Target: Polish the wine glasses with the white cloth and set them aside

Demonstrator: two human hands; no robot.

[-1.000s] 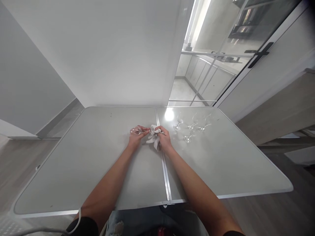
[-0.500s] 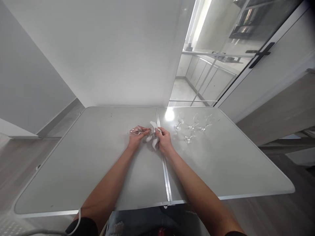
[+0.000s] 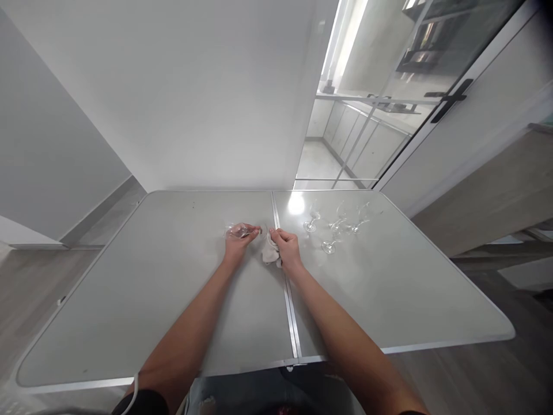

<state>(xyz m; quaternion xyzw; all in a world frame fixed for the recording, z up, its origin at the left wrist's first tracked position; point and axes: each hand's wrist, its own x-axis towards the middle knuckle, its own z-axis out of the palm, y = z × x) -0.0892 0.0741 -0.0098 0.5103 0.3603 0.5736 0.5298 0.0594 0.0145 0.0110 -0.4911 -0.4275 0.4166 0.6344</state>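
Observation:
My left hand [image 3: 240, 243] is closed around a clear wine glass [image 3: 237, 231], which lies tilted on its side in the air above the table. The bowl points left and the round foot points right, toward my other hand. A crumpled white cloth [image 3: 271, 252] is gripped in my right hand [image 3: 286, 246] and hangs below the fingers. The cloth is close beside the glass's foot; whether they touch I cannot tell. To the right of my right hand stand several more clear wine glasses [image 3: 329, 247] on the table.
The grey folding table [image 3: 142, 300] has a metal seam [image 3: 290, 305] down its middle and a light metal rim. A white wall [image 3: 207, 104] rises behind it. At the back right is a glass door [image 3: 345, 138] with a black handle [image 3: 451, 101].
The cloth has come away from around the glass's foot and now hangs lower, bunched under my right hand. My left hand keeps its hold on the glass. The view has shifted slightly.

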